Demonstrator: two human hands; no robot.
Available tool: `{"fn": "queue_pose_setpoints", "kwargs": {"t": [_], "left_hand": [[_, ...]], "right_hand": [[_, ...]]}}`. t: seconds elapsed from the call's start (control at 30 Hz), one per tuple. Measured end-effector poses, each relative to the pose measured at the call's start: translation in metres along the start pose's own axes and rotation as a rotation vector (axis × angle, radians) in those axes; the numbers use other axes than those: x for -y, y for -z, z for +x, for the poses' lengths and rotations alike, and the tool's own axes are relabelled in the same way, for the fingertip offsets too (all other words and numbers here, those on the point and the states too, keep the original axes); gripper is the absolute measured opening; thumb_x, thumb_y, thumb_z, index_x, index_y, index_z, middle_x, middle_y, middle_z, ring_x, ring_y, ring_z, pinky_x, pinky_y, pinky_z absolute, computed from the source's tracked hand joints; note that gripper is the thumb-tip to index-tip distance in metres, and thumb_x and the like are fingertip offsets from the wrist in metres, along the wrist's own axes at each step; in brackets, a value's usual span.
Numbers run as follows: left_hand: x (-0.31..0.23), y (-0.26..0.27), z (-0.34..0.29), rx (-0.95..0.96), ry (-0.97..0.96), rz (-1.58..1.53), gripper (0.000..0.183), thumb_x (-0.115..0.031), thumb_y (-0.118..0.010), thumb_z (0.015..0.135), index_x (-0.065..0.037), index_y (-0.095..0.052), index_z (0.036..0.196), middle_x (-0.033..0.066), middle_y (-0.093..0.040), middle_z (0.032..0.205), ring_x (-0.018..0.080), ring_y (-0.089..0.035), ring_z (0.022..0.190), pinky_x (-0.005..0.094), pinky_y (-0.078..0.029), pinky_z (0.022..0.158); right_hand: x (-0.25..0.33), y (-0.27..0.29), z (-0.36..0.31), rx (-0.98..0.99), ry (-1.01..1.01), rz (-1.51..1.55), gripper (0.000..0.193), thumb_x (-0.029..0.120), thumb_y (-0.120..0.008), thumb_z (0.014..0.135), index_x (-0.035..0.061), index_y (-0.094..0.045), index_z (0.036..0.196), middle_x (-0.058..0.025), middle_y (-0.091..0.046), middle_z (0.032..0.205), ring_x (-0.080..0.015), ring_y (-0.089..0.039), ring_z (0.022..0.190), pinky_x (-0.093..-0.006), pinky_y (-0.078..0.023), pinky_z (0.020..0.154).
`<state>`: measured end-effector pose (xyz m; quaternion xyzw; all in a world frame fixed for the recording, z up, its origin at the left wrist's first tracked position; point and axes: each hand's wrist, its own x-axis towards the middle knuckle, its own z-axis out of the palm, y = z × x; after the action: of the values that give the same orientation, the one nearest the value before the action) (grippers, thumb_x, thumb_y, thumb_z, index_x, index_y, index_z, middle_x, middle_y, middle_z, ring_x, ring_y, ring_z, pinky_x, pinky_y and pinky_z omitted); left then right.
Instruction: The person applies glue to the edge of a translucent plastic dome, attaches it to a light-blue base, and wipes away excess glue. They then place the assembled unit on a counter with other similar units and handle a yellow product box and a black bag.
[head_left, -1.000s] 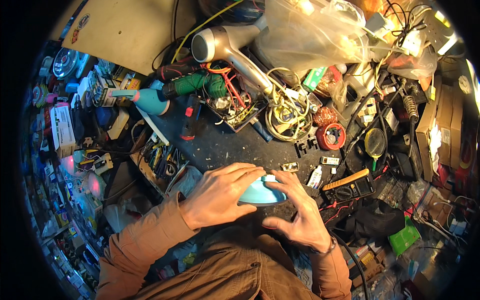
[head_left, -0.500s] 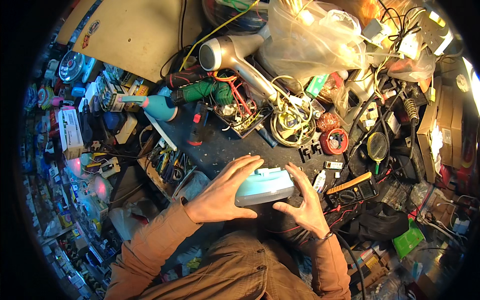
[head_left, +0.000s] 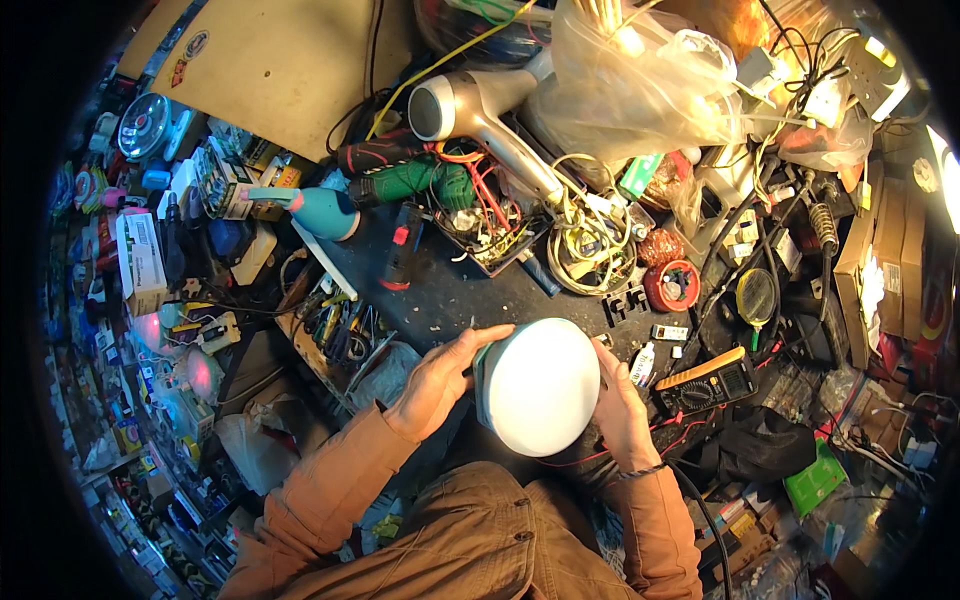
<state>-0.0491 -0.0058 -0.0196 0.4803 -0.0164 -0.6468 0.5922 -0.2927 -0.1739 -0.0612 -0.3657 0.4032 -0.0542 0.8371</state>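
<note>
Between my hands is a round, drum-shaped thing (head_left: pixel 545 388) with a broad white face tilted up toward me and a pale blue rim showing at its left. My left hand (head_left: pixel 440 382) grips it at the left edge, fingertips along the upper side. At the right edge my right hand (head_left: pixel 622 408) supports it, the fingers partly hidden behind the rim. The thing is held over the near edge of the dark workbench (head_left: pixel 440 305). Its underside is out of sight.
A yellow-and-black multimeter (head_left: pixel 708 382) and a small white bottle (head_left: pixel 642 364) lie just right of my right hand. Left are a tool box (head_left: pixel 335 330) and a teal spray bottle (head_left: pixel 325 215). A hair dryer (head_left: pixel 490 125) and coiled cable (head_left: pixel 590 255) lie farther back.
The round thing has been tipped so its white face shows instead of its blue side. Both hands have closed in on its edges; the left has turned and shifted slightly.
</note>
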Motion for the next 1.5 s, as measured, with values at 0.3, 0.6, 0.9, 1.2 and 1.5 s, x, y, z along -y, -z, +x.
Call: {"fn": "queue_pose_setpoints", "kwargs": {"t": [0.3, 0.6, 0.9, 1.2, 1.5], "left_hand": [[-0.027, -0.019, -0.015, 0.102, -0.121, 0.335, 0.063, -0.045, -0.038, 0.125, -0.002, -0.049, 0.17, 0.0133, -0.033, 0.185, 0.0305, -0.029, 0.171, 0.0555, -0.023, 0.138], [-0.018, -0.019, -0.009, 0.032, -0.2, 0.43, 0.09, -0.049, -0.07, 0.112, 0.005, -0.034, 0.175, 0.0253, -0.03, 0.184, 0.0352, -0.026, 0.172, 0.0468, -0.021, 0.14], [0.005, -0.045, -0.021, -0.176, -0.401, 0.885, 0.128, -0.038, -0.106, 0.078, 0.0, -0.033, 0.176, 0.0291, -0.033, 0.18, 0.0418, -0.033, 0.168, 0.0509, -0.029, 0.137], [-0.001, -0.057, -0.024, -0.147, -0.353, 0.903, 0.118, -0.023, -0.1, 0.078, -0.006, -0.036, 0.176, 0.0249, -0.044, 0.172, 0.0406, -0.044, 0.161, 0.0496, -0.038, 0.133], [0.002, -0.056, -0.023, -0.102, -0.418, 0.925, 0.125, -0.03, -0.106, 0.075, -0.007, -0.036, 0.176, 0.0261, -0.044, 0.172, 0.0431, -0.044, 0.161, 0.0528, -0.04, 0.131]], "right_hand": [[0.005, 0.002, -0.007, 0.084, -0.111, 0.266, 0.1, 0.076, -0.041, 0.114, 0.0001, -0.028, 0.178, -0.0176, -0.03, 0.184, -0.0356, -0.032, 0.169, -0.0575, -0.033, 0.135], [0.007, -0.001, -0.01, 0.06, -0.145, 0.32, 0.098, 0.073, -0.042, 0.115, -0.0008, -0.028, 0.177, -0.0183, -0.033, 0.181, -0.0363, -0.034, 0.167, -0.0609, -0.037, 0.133], [-0.005, -0.028, -0.016, -0.146, 0.109, 0.332, 0.074, 0.056, -0.043, 0.121, 0.0018, -0.041, 0.171, -0.013, -0.042, 0.177, -0.0352, -0.042, 0.163, -0.0546, -0.035, 0.134], [-0.009, -0.014, -0.018, -0.144, 0.163, 0.286, 0.072, 0.057, -0.043, 0.121, 0.0054, -0.041, 0.171, -0.0111, -0.043, 0.177, -0.034, -0.042, 0.164, -0.0549, -0.035, 0.134], [0.0, -0.014, -0.017, -0.18, 0.219, 0.294, 0.073, 0.05, -0.057, 0.117, 0.0032, -0.04, 0.17, -0.0133, -0.045, 0.174, -0.0323, -0.042, 0.162, -0.0508, -0.034, 0.134]]}}
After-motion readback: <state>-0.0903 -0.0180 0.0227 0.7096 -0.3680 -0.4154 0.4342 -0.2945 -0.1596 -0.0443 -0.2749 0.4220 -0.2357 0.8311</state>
